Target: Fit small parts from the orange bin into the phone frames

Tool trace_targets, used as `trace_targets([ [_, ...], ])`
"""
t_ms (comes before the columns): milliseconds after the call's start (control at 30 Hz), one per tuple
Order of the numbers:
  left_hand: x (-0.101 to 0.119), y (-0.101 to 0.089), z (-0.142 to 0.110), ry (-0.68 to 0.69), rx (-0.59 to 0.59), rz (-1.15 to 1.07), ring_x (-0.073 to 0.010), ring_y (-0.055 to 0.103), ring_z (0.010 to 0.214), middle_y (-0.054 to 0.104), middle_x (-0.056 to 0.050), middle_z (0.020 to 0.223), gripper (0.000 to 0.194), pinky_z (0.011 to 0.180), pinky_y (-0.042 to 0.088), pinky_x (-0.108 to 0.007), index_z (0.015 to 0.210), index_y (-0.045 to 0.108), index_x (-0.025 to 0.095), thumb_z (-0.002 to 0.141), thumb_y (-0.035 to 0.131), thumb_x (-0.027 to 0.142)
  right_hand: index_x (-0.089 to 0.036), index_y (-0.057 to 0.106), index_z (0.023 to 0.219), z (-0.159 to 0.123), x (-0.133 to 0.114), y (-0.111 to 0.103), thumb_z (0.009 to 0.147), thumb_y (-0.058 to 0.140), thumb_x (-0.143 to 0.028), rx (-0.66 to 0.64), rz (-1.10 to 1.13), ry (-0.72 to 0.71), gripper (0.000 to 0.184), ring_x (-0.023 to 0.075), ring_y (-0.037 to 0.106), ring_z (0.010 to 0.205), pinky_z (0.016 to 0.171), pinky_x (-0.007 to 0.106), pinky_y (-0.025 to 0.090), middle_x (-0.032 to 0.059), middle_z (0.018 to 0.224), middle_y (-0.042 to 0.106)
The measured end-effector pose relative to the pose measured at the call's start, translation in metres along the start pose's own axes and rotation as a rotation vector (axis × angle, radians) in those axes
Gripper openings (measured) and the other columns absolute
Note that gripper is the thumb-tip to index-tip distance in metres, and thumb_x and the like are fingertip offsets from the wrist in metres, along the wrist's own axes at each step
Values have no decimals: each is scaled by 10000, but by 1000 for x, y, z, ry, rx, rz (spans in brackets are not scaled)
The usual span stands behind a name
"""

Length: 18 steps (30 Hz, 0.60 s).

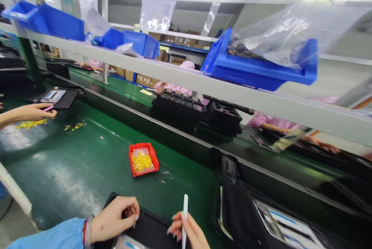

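My right hand (190, 230) is closed round slim white tweezers (185, 212), held upright like a pen with the rounded end up. Their lower tips are out of view. My left hand (117, 216), in a light blue sleeve, has its fingers curled and thumb and forefinger pinched together; anything between them is too small to make out. Both hands are over a black tray (155, 227) at the bottom edge, with a clear plastic-covered piece (129, 242) in it. Beyond them on the green bench stands a red bin (157, 163) holding a bag of small yellow parts (142, 160).
Small dark pieces (161, 181) lie beside the red bin. Black cases (247, 210) stand at right. A co-worker's hand (35, 112) at left holds a pink tool above yellow parts (31, 124). Overhead, a white shelf (180, 77) carries blue bins (261, 72). Other people sit opposite.
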State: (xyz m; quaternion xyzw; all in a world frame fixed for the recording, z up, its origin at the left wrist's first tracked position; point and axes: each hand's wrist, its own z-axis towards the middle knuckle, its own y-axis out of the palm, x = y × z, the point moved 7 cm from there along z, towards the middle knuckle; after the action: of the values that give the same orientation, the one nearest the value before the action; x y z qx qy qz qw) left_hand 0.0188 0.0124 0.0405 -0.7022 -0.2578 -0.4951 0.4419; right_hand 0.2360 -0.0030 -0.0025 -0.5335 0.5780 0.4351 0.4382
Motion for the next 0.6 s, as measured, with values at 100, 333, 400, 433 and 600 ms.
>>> trace_targets([
  [100,15,19,-19,102,-127,160,-146,538,722,615,6,767,94,690,426,-212,738,567,200,720,484,160,-187,645,691,-14,-20,3,682,585,-752,28,-30,-59,568,228,606,665,651,316,453,85,650,686],
  [333,13,68,-41,202,-333,369,-163,580,745,627,-17,814,178,703,438,-231,791,613,214,765,473,108,-186,626,704,-32,-11,8,660,592,-758,116,81,-1,575,124,429,471,408,232,331,21,626,580],
  [400,11,70,-34,200,-294,436,-172,582,758,623,-26,807,188,706,440,-239,800,617,210,791,459,108,-194,573,685,-35,-6,13,682,579,-751,85,171,11,558,104,402,433,383,225,328,8,623,558],
  [433,10,69,-29,191,-263,457,-176,582,765,619,-29,803,189,708,441,-241,803,619,207,800,456,111,-199,545,678,-36,-4,16,696,575,-743,65,209,8,545,103,417,432,390,228,355,5,630,555],
  [600,5,60,-10,116,-155,407,-147,579,700,588,-14,776,173,644,448,-211,798,634,198,789,480,118,-225,517,826,-42,-4,24,718,701,-573,-53,199,-78,409,147,590,617,611,285,515,8,757,602],
])
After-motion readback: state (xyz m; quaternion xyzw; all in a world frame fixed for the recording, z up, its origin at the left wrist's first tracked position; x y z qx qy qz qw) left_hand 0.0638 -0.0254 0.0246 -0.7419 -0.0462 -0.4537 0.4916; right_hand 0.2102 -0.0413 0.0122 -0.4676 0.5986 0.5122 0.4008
